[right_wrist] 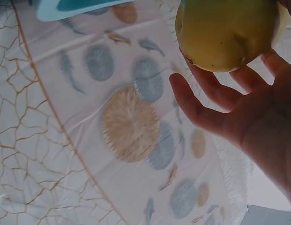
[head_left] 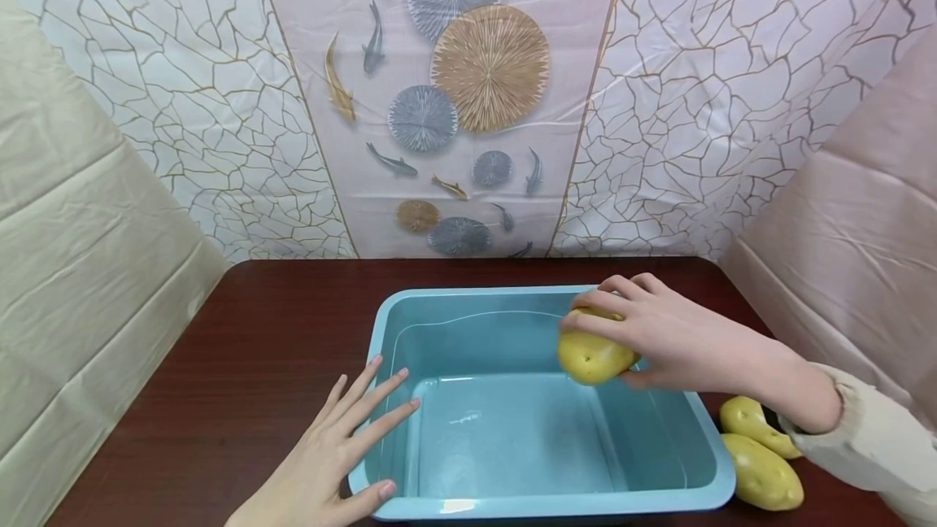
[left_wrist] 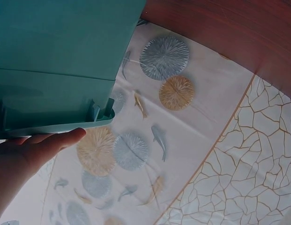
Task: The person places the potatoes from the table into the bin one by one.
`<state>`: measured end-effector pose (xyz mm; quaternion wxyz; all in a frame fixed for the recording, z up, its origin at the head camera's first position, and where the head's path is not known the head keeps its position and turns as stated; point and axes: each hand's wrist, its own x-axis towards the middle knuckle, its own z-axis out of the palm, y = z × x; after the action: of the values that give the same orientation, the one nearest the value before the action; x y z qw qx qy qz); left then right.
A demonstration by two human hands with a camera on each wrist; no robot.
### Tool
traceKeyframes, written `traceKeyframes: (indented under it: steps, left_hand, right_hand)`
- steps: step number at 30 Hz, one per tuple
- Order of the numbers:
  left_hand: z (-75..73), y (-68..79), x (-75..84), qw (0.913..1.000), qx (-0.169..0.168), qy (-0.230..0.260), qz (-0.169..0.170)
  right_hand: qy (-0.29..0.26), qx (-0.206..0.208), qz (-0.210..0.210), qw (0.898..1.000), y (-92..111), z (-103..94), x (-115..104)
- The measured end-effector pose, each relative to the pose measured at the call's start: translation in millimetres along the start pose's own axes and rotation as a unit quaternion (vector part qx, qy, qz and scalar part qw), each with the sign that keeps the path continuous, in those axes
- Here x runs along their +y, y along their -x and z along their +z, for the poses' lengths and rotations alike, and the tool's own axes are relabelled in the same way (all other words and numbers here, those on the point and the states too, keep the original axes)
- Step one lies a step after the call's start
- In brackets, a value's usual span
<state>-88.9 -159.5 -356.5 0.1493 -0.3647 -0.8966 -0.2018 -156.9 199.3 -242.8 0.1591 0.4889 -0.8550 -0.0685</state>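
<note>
A light-blue plastic tub point(head_left: 549, 504) stands on the table, and its visible floor is bare. Over its right part, my right hand point(head_left: 662, 336) grips a yellow potato point(head_left: 594, 358), fingers over the top and thumb below. The right wrist view shows that potato point(right_wrist: 225, 35) from beneath, against the fingers. My left hand point(head_left: 329, 452) lies at the tub's left front corner, its fingers spread and nearly straight across the rim. In the left wrist view one finger point(left_wrist: 65, 139) touches the underside of the tub's rim point(left_wrist: 89, 124).
Two more yellow potatoes, one nearer point(head_left: 767, 474) and one farther point(head_left: 750, 420), lie on the table right of the tub, the farther partly behind my right sleeve point(head_left: 871, 437). The dark red-brown table point(head_left: 220, 397) extends left. A patterned cloth point(head_left: 468, 185) hangs behind.
</note>
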Motion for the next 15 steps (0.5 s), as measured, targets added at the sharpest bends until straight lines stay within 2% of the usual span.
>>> traceKeyframes:
  steps: [8, 15]
  left_hand:
    - [0.5, -0.1, -0.6, 1.0000, 0.000, 0.003, 0.002]
    - [0.1, -0.8, -0.6, 1.0000, 0.001, 0.007, 0.006]
  right_hand:
    - [0.004, 0.002, -0.044, 0.999, -6, -0.7, -9]
    - [0.005, -0.014, -0.053, 0.998, -14, -3.6, -16]
